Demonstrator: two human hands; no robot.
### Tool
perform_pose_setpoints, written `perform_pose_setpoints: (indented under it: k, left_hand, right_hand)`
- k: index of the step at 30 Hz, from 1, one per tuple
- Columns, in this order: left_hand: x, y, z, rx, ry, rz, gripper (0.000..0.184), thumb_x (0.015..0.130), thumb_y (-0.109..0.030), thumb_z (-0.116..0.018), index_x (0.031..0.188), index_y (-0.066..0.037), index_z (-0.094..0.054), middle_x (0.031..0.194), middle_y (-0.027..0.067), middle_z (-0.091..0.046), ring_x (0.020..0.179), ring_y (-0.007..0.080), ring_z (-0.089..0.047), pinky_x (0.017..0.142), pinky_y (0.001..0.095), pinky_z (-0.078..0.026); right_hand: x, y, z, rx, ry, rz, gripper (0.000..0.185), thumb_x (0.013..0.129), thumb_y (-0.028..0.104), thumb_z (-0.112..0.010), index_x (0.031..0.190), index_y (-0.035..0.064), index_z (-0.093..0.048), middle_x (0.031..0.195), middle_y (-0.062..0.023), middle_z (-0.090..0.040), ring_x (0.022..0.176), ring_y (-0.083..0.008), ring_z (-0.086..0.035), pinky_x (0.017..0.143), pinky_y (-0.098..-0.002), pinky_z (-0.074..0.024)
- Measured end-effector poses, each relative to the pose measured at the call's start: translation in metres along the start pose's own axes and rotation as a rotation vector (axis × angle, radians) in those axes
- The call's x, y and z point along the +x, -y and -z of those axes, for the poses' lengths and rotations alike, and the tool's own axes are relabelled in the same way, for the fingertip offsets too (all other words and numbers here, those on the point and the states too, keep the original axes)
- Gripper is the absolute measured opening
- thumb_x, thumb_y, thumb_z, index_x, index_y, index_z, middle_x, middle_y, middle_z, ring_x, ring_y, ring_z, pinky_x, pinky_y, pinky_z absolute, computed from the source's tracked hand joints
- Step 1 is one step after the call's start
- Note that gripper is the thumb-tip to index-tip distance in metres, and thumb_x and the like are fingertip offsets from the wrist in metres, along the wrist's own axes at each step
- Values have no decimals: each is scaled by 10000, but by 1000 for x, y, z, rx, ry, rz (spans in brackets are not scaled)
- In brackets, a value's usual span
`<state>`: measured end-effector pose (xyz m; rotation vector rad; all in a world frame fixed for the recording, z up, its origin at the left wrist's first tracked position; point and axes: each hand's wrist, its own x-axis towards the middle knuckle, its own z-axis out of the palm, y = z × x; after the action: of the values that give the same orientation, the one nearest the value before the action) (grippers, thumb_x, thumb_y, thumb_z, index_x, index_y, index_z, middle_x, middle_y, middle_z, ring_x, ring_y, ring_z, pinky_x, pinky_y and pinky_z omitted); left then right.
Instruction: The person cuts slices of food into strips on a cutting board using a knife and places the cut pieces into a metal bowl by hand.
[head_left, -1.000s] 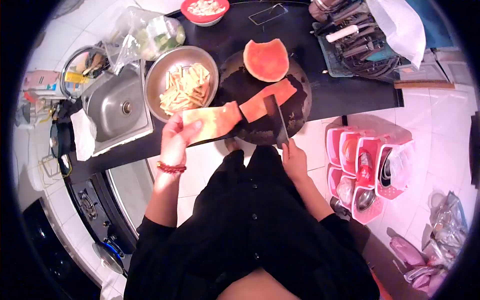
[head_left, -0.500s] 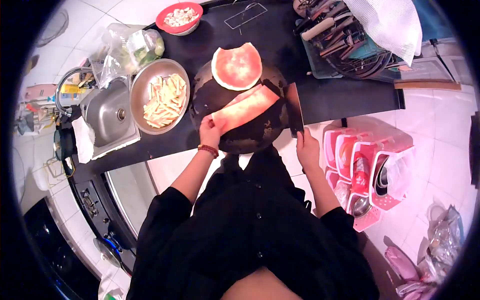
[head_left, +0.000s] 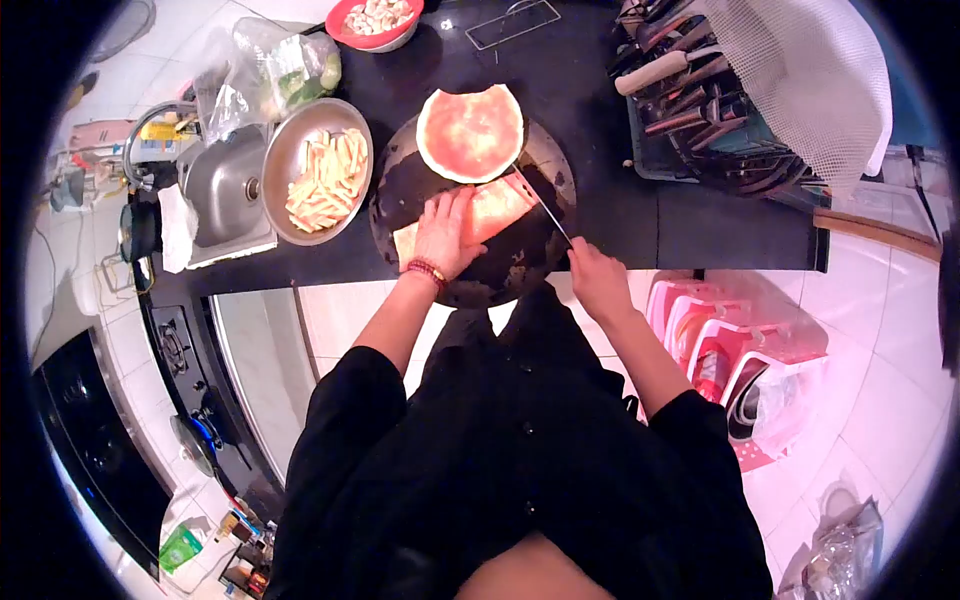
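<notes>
A long slab of watermelon rind (head_left: 500, 212), pale red on top, lies on the dark round cutting board (head_left: 490, 292). My left hand (head_left: 443, 238) holds it down near its left end, fingers across the top and thumb along the near side. In my right hand (head_left: 598, 280) is the handle of a cleaver (head_left: 545, 208). Its blade is seen nearly edge-on, at the slab's right end; whether it has cut in, I cannot tell. A larger rounded watermelon piece (head_left: 472, 135) with a notched far edge and pale rim rests behind the slab.
Left of the board, a metal bowl (head_left: 270, 185) holds pale cut strips (head_left: 328, 180), beside the sink (head_left: 222, 200). A red bowl (head_left: 340, 30) with whitish pieces stands at the back. A utensil rack (head_left: 690, 120) is at right; pink baskets (head_left: 735, 330) stand below the counter.
My left hand has gone from pinching the slab's left end to lying over its top. The cleaver has moved left from beside the board to the slab's right end. The view has shifted slightly.
</notes>
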<state>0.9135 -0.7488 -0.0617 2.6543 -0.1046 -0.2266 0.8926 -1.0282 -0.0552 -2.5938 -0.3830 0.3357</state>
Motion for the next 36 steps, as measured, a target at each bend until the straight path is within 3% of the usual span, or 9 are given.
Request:
perform_pose_setpoints:
  k: [2,6,9,15,17,20,24,26,36]
  left_hand:
    - [0,6,0,17,27,10,911,639,-230,-870,1429,-122,-429,1308,103,-534,1194,344,-499,1012,451,-438]
    - [-14,10,9,36,94,34,895,646,-224,-862,1428,-127,-438,1305,93,-538,1182,338,-508,981,455,-455]
    - [-29,17,7,12,26,-65,894,651,-220,-856,1437,-136,-439,1331,85,-530,1184,324,-509,987,447,-454]
    - [-33,17,13,0,88,-94,897,674,-203,-829,1466,-140,-413,1392,75,-489,1225,314,-487,1028,431,-443]
    - [-31,18,10,-10,93,-140,880,699,-195,-815,1473,-136,-401,1406,85,-475,1236,326,-479,1046,432,-440]
    - [-26,12,4,9,89,-227,830,700,-118,-778,1449,-129,-422,1416,72,-466,1251,320,-463,1049,431,-430]
    - [-21,10,-2,8,96,-218,784,682,-131,-777,1401,-126,-464,1425,54,-459,1261,291,-456,1049,431,-417]
    - [-17,10,-4,-23,68,-327,774,693,-117,-773,1402,-123,-462,1438,49,-448,1258,290,-458,1049,436,-413]
    - [-17,5,-7,24,75,-285,735,703,-157,-778,1377,-108,-488,1434,54,-453,1273,282,-452,1077,448,-386]
  right_hand:
    - [5,3,3,-58,62,25,132,996,192,-508,1030,66,-499,853,-184,-662,716,-414,-653,622,-520,-524]
    - [5,13,2,-64,112,51,132,996,194,-505,1025,65,-491,866,-188,-663,708,-417,-653,617,-526,-524]
    - [0,24,-7,-93,133,57,119,988,176,-498,997,59,-480,840,-182,-666,691,-404,-666,612,-505,-544]
    - [-7,25,-10,-46,103,97,118,985,171,-508,992,56,-482,842,-183,-669,648,-408,-658,585,-507,-535]
    - [-8,24,-9,-117,8,22,123,986,178,-513,999,60,-485,848,-183,-669,638,-411,-653,574,-497,-533]
    - [-11,29,-1,-124,-7,6,130,983,188,-524,996,63,-489,837,-172,-666,631,-393,-657,553,-470,-530]
    - [-15,28,-5,-106,9,21,129,981,183,-525,997,60,-490,810,-168,-654,615,-382,-651,545,-468,-523]
    - [-16,29,-8,-97,9,16,127,982,183,-525,994,61,-489,810,-168,-651,617,-382,-649,548,-469,-523]
    - [-18,29,-10,-83,11,-17,134,997,199,-524,1000,74,-478,817,-161,-644,649,-399,-643,554,-484,-524]
